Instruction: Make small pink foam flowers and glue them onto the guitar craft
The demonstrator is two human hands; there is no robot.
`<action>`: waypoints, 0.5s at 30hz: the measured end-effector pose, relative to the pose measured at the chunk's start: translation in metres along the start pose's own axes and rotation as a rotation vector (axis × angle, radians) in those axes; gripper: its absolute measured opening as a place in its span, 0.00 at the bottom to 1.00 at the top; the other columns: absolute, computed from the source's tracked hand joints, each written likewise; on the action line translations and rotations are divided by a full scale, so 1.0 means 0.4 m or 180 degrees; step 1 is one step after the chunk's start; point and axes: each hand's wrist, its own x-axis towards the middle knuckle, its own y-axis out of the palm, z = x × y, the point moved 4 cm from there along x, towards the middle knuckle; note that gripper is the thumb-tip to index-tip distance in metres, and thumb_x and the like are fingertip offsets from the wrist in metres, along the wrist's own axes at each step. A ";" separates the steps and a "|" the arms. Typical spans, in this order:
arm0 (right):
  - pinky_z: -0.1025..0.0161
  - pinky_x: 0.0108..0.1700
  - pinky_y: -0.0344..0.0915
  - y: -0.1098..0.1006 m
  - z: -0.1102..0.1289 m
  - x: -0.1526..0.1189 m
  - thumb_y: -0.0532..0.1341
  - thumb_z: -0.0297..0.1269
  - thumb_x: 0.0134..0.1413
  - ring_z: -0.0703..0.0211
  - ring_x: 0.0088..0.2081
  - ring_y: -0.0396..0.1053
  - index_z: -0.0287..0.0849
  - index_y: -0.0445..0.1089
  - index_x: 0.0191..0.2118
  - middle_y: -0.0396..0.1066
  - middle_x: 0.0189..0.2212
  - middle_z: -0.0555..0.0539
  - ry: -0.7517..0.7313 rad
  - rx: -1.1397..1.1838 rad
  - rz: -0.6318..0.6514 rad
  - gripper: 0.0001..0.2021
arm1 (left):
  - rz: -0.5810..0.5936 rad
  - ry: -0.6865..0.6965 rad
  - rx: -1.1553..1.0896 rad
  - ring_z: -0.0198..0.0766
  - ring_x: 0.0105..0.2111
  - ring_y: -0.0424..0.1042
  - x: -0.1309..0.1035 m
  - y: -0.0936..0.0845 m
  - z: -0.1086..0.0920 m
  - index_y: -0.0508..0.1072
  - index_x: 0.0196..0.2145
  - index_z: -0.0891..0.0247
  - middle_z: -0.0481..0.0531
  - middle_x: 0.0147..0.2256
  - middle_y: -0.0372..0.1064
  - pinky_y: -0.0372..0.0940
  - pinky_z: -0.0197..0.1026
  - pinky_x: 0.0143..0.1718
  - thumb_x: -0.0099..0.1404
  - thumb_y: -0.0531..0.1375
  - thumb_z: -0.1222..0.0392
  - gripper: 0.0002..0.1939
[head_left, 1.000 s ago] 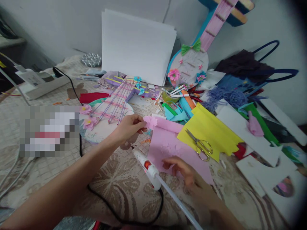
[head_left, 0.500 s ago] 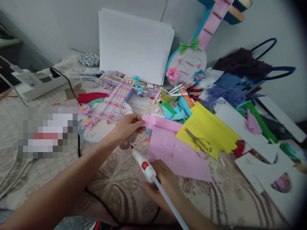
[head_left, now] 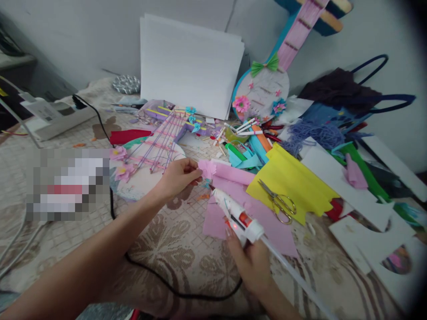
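Observation:
Between the fingertips of my left hand is a pink paper flower, held above the tablecloth. My right hand is wrapped round the handle of a white glue gun, with a long glue stick sticking out of its back. The gun's dark tip points up and left, just below the flower; I cannot tell whether they touch. Under the gun lies a pink sheet, partly hidden. Left of the flower, a handmade stringed instrument lies flat, with pink flowers on its edge.
Gold-handled scissors rest on a yellow sheet. A black cord loops across the front. Cut white boards and blue yarn are at right. A second instrument leans on the wall; a power strip sits left.
My right hand has moved the glue gun up and to the right, bringing its tip close under the flower. My left hand keeps the flower in nearly the same spot.

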 end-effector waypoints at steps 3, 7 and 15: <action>0.64 0.32 0.64 -0.007 0.002 0.028 0.57 0.39 0.54 0.58 0.32 0.67 0.40 0.65 0.37 0.68 0.29 0.46 0.0003 0.0003 -0.0118 0.08 | -0.0062 0.0115 0.0179 0.31 0.23 0.69 -0.004 0.004 -0.002 0.66 0.27 0.66 0.50 0.22 0.69 0.64 0.32 0.24 0.53 0.60 0.62 0.06; 0.63 0.33 0.63 -0.008 0.012 0.054 0.57 0.39 0.54 0.58 0.34 0.66 0.41 0.63 0.36 0.67 0.32 0.45 0.0003 0.0024 -0.0166 0.07 | -0.0070 0.0313 0.0392 0.31 0.22 0.68 -0.004 0.007 0.002 0.66 0.27 0.66 0.49 0.23 0.69 0.64 0.33 0.24 0.54 0.59 0.61 0.06; 0.62 0.34 0.61 -0.002 0.031 0.067 0.56 0.38 0.55 0.58 0.36 0.64 0.43 0.59 0.34 0.63 0.33 0.46 -0.0032 0.0083 -0.0017 0.06 | -0.0119 0.0393 0.0625 0.33 0.23 0.71 -0.001 0.007 0.019 0.65 0.27 0.65 0.50 0.23 0.70 0.66 0.35 0.26 0.55 0.58 0.60 0.06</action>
